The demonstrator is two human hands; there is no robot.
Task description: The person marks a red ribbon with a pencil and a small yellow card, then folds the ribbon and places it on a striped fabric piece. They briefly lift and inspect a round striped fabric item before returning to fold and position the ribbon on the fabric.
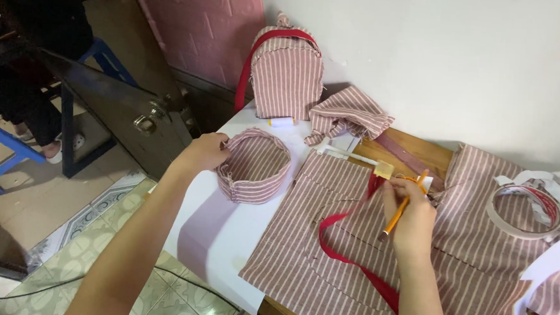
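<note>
1. Hands: the left hand is at centre left of the frame, fingers pinching the near-left rim of the fabric ring; the right hand is right of centre, closed around an orange pencil.
2. Ring position: the ring lies just right of the left hand, touching it, on the white sheet. It stands open side up, a shallow striped band.
3. Nearer hand: the left hand is on the ring; the right hand is well apart from it, across the flat striped panel.
4. Pencil axis: it runs from lower left to upper right in the frame, tip down toward the panel.
5. Red strap: it loops under the right hand and trails toward the lower centre of the frame, lying on the panel.
6. Counts: one ring, one pencil, one small striped backpack upright against the wall at upper centre, one crumpled striped piece beside it, one white thread spool, one tape roll at right.
7. Upper left: blue stools and another person's legs.
</note>
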